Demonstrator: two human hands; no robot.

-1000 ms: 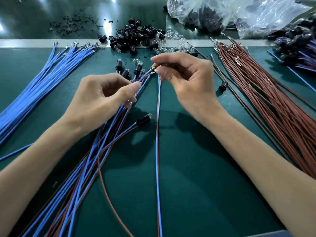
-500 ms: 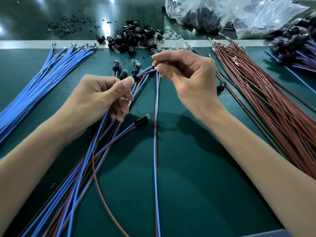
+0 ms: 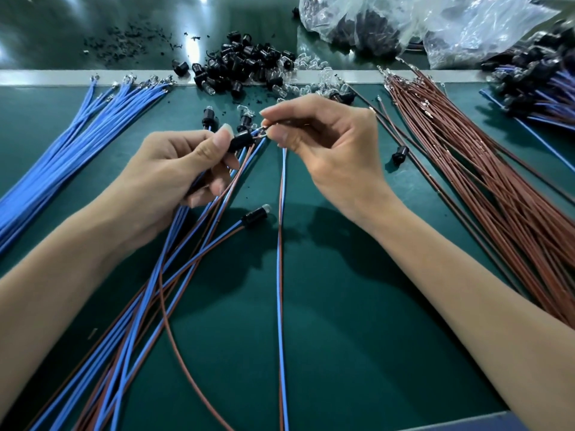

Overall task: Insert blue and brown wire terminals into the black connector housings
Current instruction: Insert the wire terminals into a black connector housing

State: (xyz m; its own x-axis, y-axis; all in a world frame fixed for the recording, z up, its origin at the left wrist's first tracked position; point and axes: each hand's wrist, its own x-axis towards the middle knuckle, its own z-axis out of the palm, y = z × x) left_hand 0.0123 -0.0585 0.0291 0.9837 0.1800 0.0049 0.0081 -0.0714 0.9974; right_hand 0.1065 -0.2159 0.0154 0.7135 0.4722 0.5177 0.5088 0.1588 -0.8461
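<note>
My left hand [image 3: 174, 169] pinches a black connector housing [image 3: 241, 141] between thumb and fingers, above a fan of finished blue-and-brown wire pairs [image 3: 149, 290]. My right hand [image 3: 323, 147] pinches the terminal ends of a blue and brown wire pair [image 3: 281, 275] right at the housing's open end. The pair hangs straight down toward me. Whether the terminals are inside the housing is hidden by my fingertips. One finished housing with a bulb [image 3: 256, 214] lies on the mat between my wrists.
Loose blue wires [image 3: 71, 144] lie at the left, loose brown wires [image 3: 485, 194] at the right. A heap of black housings and clear bulbs [image 3: 245, 68] sits at the back, with plastic bags [image 3: 420, 23] behind. More finished pieces [image 3: 541, 88] are piled far right.
My left hand has moved up and right with a black housing now showing at its fingertips, meeting the wire ends in my right hand. The right hand has barely moved.
</note>
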